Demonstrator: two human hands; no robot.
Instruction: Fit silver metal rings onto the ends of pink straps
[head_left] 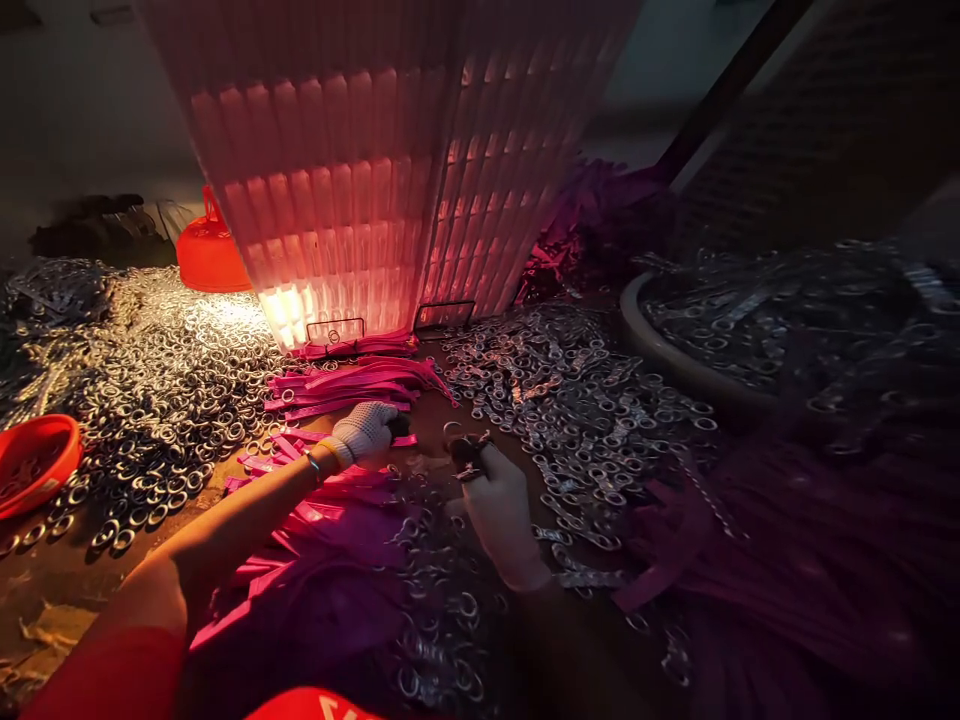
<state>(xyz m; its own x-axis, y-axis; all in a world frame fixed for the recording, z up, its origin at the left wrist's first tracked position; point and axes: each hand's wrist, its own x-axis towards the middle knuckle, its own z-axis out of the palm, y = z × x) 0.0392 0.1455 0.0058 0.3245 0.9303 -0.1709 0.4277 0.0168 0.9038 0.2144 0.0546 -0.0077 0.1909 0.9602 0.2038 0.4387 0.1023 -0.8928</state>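
Note:
My left hand (pixel 365 432) wears a white knitted glove with dark fingertips and lies over a row of pink straps. Its fingers are closed on a pink strap (pixel 406 441), whose short end shows just beyond the fingertips. To its right, my right hand (pixel 499 505), also in a pale glove with dark fingertips, is closed around small metal pieces (pixel 470 471). Their exact kind is hard to make out in the dim light. A curved metal bit (pixel 451 428) shows just above those fingers. More pink straps (pixel 352 385) lie in a bundle ahead of my left hand.
Heaped metal rings (pixel 180 400) cover the left side, beside a red bowl (pixel 64 450) and a red lamp (pixel 212 255). Ring-ended metal parts (pixel 577 410) spread at right before a round basin (pixel 645 325). A ribbed translucent panel (pixel 352 200) stands at the back.

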